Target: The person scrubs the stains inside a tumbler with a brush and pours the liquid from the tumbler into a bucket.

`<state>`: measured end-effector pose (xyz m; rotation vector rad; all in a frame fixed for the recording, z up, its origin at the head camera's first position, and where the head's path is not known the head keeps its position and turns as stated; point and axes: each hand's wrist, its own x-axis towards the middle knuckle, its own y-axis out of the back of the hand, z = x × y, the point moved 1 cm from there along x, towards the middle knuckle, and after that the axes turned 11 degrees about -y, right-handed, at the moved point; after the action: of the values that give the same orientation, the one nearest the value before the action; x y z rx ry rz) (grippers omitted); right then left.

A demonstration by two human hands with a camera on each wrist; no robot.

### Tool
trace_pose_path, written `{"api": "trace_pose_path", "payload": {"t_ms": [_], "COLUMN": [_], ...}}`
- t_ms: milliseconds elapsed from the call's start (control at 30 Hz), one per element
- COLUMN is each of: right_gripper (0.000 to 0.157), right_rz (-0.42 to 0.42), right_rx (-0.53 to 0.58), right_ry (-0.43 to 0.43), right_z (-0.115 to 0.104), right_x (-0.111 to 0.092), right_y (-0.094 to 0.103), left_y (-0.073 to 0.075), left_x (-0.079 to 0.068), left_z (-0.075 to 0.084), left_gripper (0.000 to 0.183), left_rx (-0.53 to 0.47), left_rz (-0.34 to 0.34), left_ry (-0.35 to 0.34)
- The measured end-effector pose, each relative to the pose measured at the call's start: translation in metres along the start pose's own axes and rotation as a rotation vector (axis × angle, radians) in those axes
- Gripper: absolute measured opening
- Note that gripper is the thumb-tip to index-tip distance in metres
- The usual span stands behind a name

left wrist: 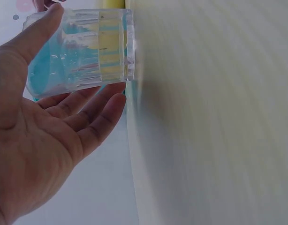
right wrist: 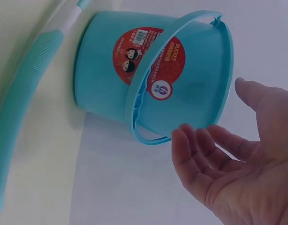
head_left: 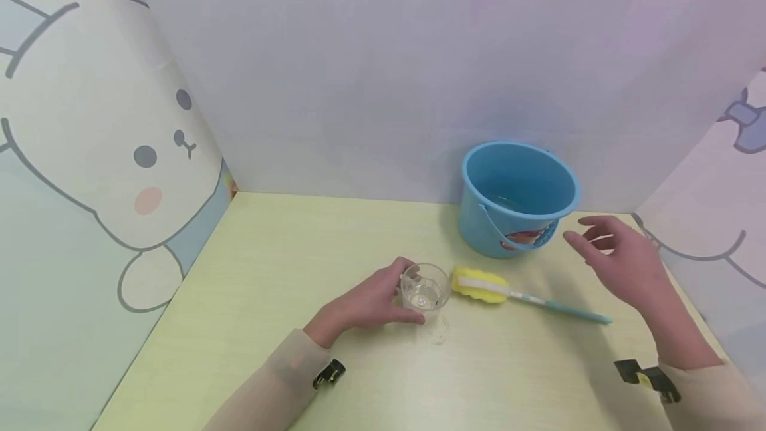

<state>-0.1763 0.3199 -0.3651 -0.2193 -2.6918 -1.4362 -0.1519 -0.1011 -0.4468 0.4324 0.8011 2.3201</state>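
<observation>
A clear glass cup [head_left: 426,291] stands upright on the table, with a few wet marks beside its base. My left hand [head_left: 383,298] holds it from the left side. In the left wrist view the thumb lies along one side of the glass cup [left wrist: 83,49] and the fingers reach round the other. My right hand [head_left: 628,261] hovers in the air to the right of a blue bucket [head_left: 509,218], its fingers loosely bent with nothing in them. A yellow sponge brush [head_left: 481,285] with a white and teal handle lies just right of the cup.
The bucket stands near the back wall [head_left: 359,85], its handle hanging down at the front and a red label [right wrist: 148,61] on its side. Inside, what looks like water shows at the bottom. Side walls with cartoon prints flank the pale yellow table [head_left: 269,251].
</observation>
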Motion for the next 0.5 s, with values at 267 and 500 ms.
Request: {"api": "trace_pose_path", "payload": {"t_ms": [267,500], "right_gripper": [0.064,0.076], "right_rz": [-0.037,-0.062], "right_rx": [0.161,0.249], "right_ry": [-0.094,-0.148], "right_z": [-0.006,-0.016], "right_x": [0.016,0.036], "right_y": [0.013,0.020], "left_y": [0.000,0.000], "left_x": [0.000,0.000], "left_z": [-0.001,-0.001], "left_gripper": [0.087,0.086], "left_rx": [-0.012,-0.016], "left_rz": [0.001,0.001], "left_ry": [0.001,-0.008]}}
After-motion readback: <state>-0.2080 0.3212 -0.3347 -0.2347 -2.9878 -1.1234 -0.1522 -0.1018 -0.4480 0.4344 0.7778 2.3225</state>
